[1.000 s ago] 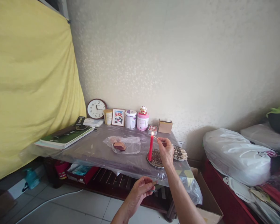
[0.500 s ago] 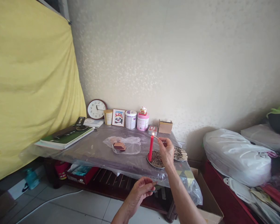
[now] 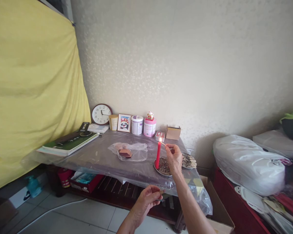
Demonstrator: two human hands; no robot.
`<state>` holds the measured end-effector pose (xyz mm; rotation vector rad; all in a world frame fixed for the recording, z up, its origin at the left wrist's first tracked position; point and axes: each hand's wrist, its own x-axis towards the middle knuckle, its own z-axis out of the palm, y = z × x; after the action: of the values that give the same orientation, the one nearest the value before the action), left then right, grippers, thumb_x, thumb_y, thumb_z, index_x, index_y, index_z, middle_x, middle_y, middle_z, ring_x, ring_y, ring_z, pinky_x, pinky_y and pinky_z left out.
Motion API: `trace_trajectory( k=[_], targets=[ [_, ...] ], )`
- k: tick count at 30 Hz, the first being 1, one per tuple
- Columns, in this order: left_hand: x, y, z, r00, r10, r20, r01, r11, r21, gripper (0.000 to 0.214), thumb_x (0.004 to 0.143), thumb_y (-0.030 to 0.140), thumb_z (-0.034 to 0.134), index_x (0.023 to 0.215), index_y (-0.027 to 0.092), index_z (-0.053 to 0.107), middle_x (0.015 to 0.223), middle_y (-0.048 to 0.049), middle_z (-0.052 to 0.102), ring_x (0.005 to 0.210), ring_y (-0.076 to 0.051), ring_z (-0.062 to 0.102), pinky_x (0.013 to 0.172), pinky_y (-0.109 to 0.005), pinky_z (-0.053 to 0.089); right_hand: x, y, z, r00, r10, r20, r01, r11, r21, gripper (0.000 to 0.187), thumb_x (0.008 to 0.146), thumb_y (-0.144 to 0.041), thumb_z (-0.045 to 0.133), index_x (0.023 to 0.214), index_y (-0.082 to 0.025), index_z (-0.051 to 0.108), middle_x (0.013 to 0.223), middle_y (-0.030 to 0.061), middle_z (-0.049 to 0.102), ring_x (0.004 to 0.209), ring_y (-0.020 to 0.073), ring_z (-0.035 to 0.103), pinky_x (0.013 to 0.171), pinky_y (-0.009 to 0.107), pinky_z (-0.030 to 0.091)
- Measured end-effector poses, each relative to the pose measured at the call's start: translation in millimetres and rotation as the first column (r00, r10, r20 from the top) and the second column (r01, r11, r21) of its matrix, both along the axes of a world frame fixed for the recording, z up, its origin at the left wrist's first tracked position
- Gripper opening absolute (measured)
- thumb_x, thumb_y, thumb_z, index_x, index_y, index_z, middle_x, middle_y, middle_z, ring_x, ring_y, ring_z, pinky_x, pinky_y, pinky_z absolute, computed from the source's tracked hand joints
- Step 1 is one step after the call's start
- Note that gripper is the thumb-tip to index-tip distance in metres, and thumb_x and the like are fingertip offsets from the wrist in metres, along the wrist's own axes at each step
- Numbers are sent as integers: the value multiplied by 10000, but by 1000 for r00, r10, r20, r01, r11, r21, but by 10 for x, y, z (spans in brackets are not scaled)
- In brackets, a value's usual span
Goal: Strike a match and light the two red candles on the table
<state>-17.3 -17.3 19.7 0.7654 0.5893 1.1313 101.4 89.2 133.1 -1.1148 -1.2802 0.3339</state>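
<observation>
A red candle (image 3: 158, 154) stands lit in a round metal dish (image 3: 162, 167) on the plastic-covered table (image 3: 100, 156). My right hand (image 3: 174, 158) pinches a thin matchstick (image 3: 164, 144) whose tip touches the candle flame. Below the table's front edge my left hand (image 3: 146, 200) is closed around a small matchbox (image 3: 161, 192). Behind my right hand lies a second dish with a heap of spent matchsticks (image 3: 189, 160).
A clear bag with brown boxes (image 3: 125, 152) lies mid-table. Along the wall stand a clock (image 3: 101, 113), a framed picture (image 3: 124, 123), tins (image 3: 137, 124) and a cardboard box (image 3: 173, 132). Books (image 3: 68, 143) lie left. Bagged bundles (image 3: 249, 164) fill the right.
Almost nothing has moved. My right hand keeps the matchstick at the flame, and my left hand has sunk slightly with the matchbox.
</observation>
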Motion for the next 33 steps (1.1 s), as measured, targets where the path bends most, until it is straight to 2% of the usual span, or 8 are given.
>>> trace_trajectory(
  k=[10,15,20,23,25,28,33],
  targets=[
    [-9,13,-10,1000,-4,2,4,1000,8,137,714,257,683,813,181,629,902,-47,657,844,-163,579,813,-307,394,15,-35,19,1000,23,2,-23,1000,3,238,758,-395,556,817,-180,638,655,-2,592,551,139,462,546,259,371],
    [-9,18,-44,1000,3,-11,-3,1000,14,149,715,265,680,822,178,622,909,-55,659,856,-172,582,820,-314,399,80,-109,125,999,37,-23,-37,999,25,275,749,-426,582,816,-167,643,630,-7,578,530,126,441,535,253,375],
    [-17,5,-46,1000,-5,-30,5,1000,13,178,716,272,679,847,170,614,949,-69,662,873,-175,585,837,-321,403,309,-241,347,987,92,-131,-88,995,40,288,734,-441,606,822,-169,637,572,-39,534,470,90,393,460,217,331],
    [-21,-2,-44,999,-5,-36,5,1000,12,178,723,268,675,854,166,611,938,-64,656,875,-168,587,829,-310,406,531,-298,383,971,94,-219,-94,995,12,292,707,-439,635,812,-166,639,524,-63,488,428,70,345,416,205,289],
    [-18,-1,-48,999,-1,-40,1,1000,6,177,723,269,676,848,163,610,932,-62,654,862,-161,588,811,-298,412,686,-317,315,971,53,-234,-62,998,-31,300,690,-439,650,794,-158,643,494,-71,463,420,70,339,411,207,286],
    [-7,5,-53,999,0,-51,-1,1000,-8,184,717,278,684,839,161,609,918,-60,653,843,-153,590,785,-284,419,880,-320,113,978,3,-211,-25,995,-99,300,688,-444,649,772,-156,649,507,-58,497,439,79,372,423,211,304],
    [1,28,-53,998,-8,-63,8,1000,-10,199,721,283,683,859,161,607,886,-50,645,849,-153,592,781,-279,424,985,-291,-176,981,-23,-195,-2,991,-131,326,680,-467,635,773,-156,664,608,-16,604,451,91,417,439,226,341]
  ],
)
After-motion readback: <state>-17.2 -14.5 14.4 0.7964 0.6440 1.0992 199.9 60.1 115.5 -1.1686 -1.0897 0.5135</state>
